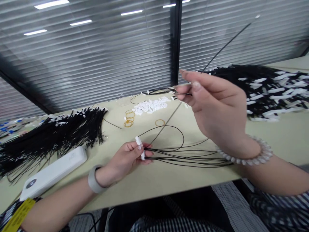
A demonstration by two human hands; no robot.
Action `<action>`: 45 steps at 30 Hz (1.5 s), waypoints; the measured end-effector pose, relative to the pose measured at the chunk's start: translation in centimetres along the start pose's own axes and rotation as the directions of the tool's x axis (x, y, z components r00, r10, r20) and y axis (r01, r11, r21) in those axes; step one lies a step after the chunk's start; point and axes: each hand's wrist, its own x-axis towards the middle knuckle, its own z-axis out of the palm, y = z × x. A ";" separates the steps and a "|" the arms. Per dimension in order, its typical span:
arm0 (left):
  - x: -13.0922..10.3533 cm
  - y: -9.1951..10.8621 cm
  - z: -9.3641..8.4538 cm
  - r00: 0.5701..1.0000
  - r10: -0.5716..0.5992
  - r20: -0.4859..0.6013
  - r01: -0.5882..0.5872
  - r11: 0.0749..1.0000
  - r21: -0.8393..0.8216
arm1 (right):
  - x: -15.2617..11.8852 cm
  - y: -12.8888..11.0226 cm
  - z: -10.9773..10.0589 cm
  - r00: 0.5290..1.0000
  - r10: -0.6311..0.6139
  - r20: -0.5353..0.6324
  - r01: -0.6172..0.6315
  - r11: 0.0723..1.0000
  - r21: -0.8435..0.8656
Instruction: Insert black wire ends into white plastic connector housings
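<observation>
My left hand (135, 154) is closed round a white connector (140, 147), pinched between thumb and fingers above the table. Several thin black wires (188, 158) run from it to the right, passing under my right forearm. One wire loops up behind the connector. My right hand (214, 100) is raised, its thumb and fingertips pinching a single black wire (227, 44). That wire slants from the connector up through the fingers to a small pale tip at upper right. Just beyond the hands lies a pile of small white connector housings (152, 105).
Black wire bundles with white ends lie at left (55, 132) and right (272, 90). A white box-like device (54, 172) sits by my left forearm. Yellow rubber bands (129, 119) and a coiled black cable (156, 91) lie farther back. Window blinds (108, 58) rise behind the table.
</observation>
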 end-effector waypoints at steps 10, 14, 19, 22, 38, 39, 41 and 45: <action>-0.1 0.1 0.3 1.000 0.021 0.001 -0.021 1.000 0.002 | -1.8 0.2 1.7 0.768 0.276 0.577 -0.230 0.961 -0.154; -0.2 0.1 0.3 0.999 0.032 0.034 -0.032 0.999 -0.001 | -2.1 1.4 2.2 0.693 0.346 0.633 -0.158 0.929 -0.335; -0.3 0.2 0.3 0.998 0.025 0.048 -0.027 0.999 0.028 | -2.1 1.9 2.2 0.693 0.375 0.616 -0.180 0.917 -0.356; -0.4 0.2 0.3 0.999 0.025 0.044 -0.026 0.999 0.030 | -2.0 1.8 2.2 0.695 0.387 0.605 -0.197 0.913 -0.357; -0.5 0.1 0.2 0.998 0.046 0.035 -0.049 0.994 0.098 | -2.1 1.8 2.3 0.752 0.350 0.559 -0.101 0.898 -0.428; -0.5 0.1 0.2 0.998 0.048 0.034 -0.052 0.993 0.104 | -2.1 1.8 2.3 0.754 0.347 0.558 -0.096 0.898 -0.429; -0.5 0.1 0.2 0.998 0.051 0.035 -0.055 0.993 0.106 | -2.0 1.8 2.3 0.758 0.341 0.556 -0.087 0.897 -0.433; -0.5 0.1 0.2 0.998 0.044 0.043 -0.049 0.993 0.104 | -2.0 1.8 2.4 0.767 0.337 0.545 -0.078 0.893 -0.442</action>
